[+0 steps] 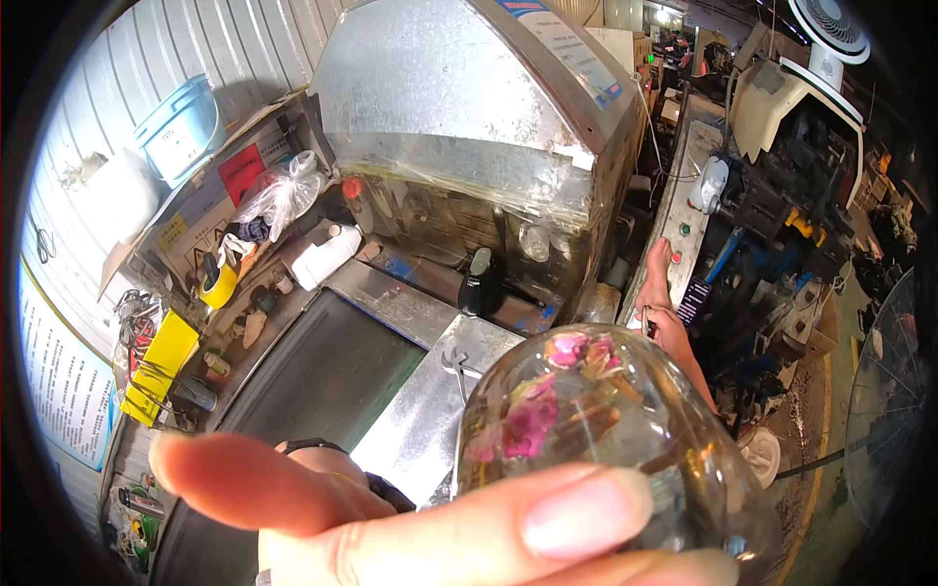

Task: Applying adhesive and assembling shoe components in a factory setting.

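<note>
Close in front, my left hand (410, 537) grips a clear, rounded glass cup (674, 430). One finger sticks out to the left, away from the glass. Pink flower petals (530, 415) and brown pieces show inside the cup, which looks like flower tea. At right, beyond the glass, a small bare hand (669, 327), seemingly my right hand, is by a grey panel (699, 156) with red and green buttons. The cup partly hides that arm, and its fingers are too small to read. An adjustable wrench (459, 365) lies on a pale metal plate (410, 415) behind the cup.
A large metal hood (440, 88) stands ahead over a dark belt (322, 371). At left, a cluttered shelf holds a blue bucket (181, 127), a white jug (324, 254) and yellow tape (219, 288). Dark machinery (782, 225) and a large fan (894, 400) stand at right.
</note>
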A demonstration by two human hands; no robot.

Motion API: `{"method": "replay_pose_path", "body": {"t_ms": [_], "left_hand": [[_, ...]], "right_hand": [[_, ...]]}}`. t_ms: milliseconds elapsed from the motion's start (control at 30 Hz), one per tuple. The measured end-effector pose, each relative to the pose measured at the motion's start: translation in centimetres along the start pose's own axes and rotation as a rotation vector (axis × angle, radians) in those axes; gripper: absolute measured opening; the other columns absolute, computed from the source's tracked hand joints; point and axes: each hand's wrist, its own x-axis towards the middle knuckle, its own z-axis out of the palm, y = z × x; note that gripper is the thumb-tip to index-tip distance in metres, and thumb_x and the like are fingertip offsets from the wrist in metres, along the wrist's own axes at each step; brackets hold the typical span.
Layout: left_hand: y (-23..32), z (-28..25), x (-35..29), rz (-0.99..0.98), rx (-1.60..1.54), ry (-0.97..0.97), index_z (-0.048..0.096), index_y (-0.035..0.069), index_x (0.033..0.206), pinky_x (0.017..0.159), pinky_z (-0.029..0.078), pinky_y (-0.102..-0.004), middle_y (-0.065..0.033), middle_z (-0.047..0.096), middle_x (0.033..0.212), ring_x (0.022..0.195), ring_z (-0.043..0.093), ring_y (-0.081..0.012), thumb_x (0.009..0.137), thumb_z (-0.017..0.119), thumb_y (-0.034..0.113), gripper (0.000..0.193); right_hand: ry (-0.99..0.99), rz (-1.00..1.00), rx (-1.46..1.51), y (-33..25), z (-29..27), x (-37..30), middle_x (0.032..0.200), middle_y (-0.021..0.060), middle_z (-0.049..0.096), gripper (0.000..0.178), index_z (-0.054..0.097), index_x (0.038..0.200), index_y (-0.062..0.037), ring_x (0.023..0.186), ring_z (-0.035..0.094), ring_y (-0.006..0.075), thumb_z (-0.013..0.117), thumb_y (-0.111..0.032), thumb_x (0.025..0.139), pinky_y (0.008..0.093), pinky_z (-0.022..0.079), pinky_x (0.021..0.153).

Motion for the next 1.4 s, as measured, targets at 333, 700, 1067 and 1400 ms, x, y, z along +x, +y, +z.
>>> {"method": "replay_pose_path", "body": {"t_ms": [333,700,1067,1400], "left_hand": [[-1.0,0.2,0.3,-0.016,-0.014,0.054,0.059,0.009,0.121,0.119,-0.014,-0.0409,-0.0172,0.064,0.116,0.111,0.062,-0.0264,0.100,0.025,0.039,0.050],[-1.5,2.0,-0.2,0.130,-0.028,0.191,0.059,0.005,0.119,0.121,-0.010,-0.0433,-0.0105,0.065,0.117,0.111,0.062,-0.0245,0.102,0.017,0.032,0.053],[-2.7,0.1,-0.1,0.044,-0.106,0.066,0.046,0.000,0.130,0.121,0.007,-0.0490,-0.0195,0.062,0.120,0.114,0.060,-0.0313,0.100,0.040,0.039,0.050],[1.9,-2.9,1.3,-0.329,-0.332,-0.152,0.045,-0.002,0.127,0.120,0.008,-0.0520,-0.0280,0.062,0.115,0.112,0.061,-0.0363,0.097,0.046,0.046,0.057]], "right_hand": [[-0.014,-0.012,-0.010,0.6,-1.0,0.7,0.106,0.0110,0.062,0.048,0.052,0.128,0.0018,0.080,0.067,0.0236,0.057,-0.025,0.089,0.0345,0.058,0.071],[-0.030,-0.012,0.021,0.6,-0.7,0.4,0.108,0.0121,0.061,0.047,0.052,0.125,0.0037,0.081,0.066,0.0239,0.058,-0.025,0.089,0.0352,0.058,0.072],[0.024,0.013,-0.037,0.2,0.0,0.4,0.108,0.0116,0.062,0.048,0.052,0.127,0.0026,0.083,0.067,0.0252,0.057,-0.025,0.088,0.0369,0.058,0.073],[-0.017,-0.003,-0.011,0.0,-0.1,0.1,0.108,0.0119,0.061,0.048,0.053,0.125,0.0043,0.082,0.067,0.0245,0.057,-0.026,0.088,0.0363,0.058,0.074]]}}
